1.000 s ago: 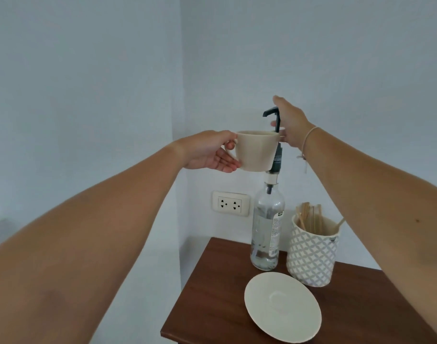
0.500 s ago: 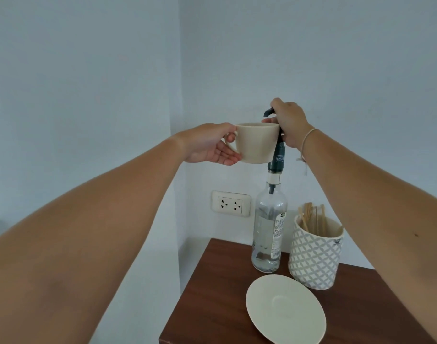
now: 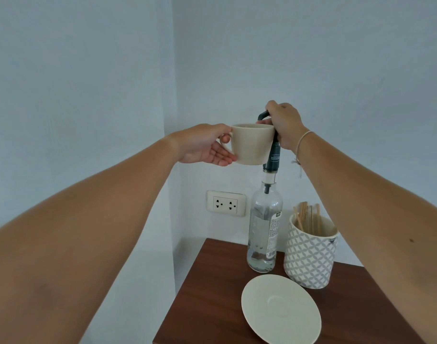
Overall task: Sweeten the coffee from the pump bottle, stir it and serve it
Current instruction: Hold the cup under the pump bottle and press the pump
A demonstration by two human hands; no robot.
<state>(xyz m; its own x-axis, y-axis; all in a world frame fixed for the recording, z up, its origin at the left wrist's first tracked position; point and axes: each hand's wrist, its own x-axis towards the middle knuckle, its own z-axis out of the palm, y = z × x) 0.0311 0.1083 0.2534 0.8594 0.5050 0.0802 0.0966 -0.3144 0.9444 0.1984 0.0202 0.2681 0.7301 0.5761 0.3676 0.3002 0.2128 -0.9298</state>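
The cream cup's contents are out of sight from below, and it covers the pump nozzle's tip. The left hand holds the cup by its handle, fingers curled beneath, lifted beside the neck of the glass pump bottle. The right hand is closed over the dark pump head atop that bottle. Right of the bottle stands a patterned holder of wooden stirrers; before it, a saucer on the brown table, cut off below.
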